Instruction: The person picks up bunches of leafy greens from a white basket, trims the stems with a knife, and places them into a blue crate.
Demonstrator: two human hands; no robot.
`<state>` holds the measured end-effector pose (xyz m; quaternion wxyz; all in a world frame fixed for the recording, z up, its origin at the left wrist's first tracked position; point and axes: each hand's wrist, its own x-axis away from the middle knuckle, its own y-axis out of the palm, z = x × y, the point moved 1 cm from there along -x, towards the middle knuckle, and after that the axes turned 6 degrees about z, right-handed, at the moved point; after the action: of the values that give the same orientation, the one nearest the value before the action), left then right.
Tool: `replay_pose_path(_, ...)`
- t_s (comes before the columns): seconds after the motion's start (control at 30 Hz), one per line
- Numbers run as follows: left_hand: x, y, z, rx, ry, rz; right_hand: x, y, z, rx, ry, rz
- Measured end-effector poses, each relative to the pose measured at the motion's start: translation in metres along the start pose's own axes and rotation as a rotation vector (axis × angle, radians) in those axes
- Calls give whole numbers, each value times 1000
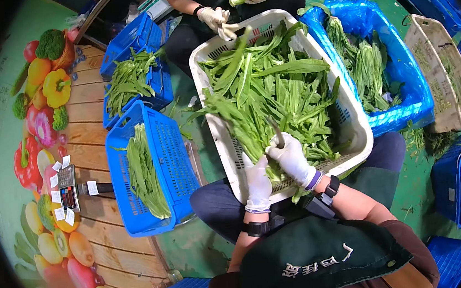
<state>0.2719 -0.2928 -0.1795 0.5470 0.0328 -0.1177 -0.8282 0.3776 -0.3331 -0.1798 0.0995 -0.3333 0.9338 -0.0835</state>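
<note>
My left hand (259, 184), in a white glove, is closed round the base of a bunch of long-leaf greens (233, 118), whose leaves point up and left across the basket's side. Close beside it, my gloved right hand (292, 161) grips a small knife (276, 128). Its thin, curved blade sticks up past my fingers, and the handle is hidden in my fist. Both hands are over the near end of a white plastic basket (358, 131) filled with loose green leaves (292, 91). The basket rests between my knees.
Opposite me, a co-worker's gloved hands (217, 20) hold greens over the basket's far end. On the left, blue crates (174, 163) hold more greens. To the right are a blue-lined crate (412, 98) with bunches and a dirty whitish crate (453, 61). Leaf scraps litter the green floor.
</note>
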Motion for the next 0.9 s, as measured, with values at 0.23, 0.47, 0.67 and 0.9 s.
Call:
replay_pose_path(0.23, -18, -13, 20, 227, -166, 147, -41, -70, -35, -45, 314, -37)
replay_pose_path(0.47, -9, -8, 22, 96, -171, -13, -9, -22, -57, -434, 132, -210)
replay_pose_path(0.67, -10, -4, 41, 403, -338, 18, -12, -15, -27, -365, 139, -120)
replay_pose_path(0.9, -12, -9, 31, 353, -307, 43, -11, -14, -32, -114, -12, -127)
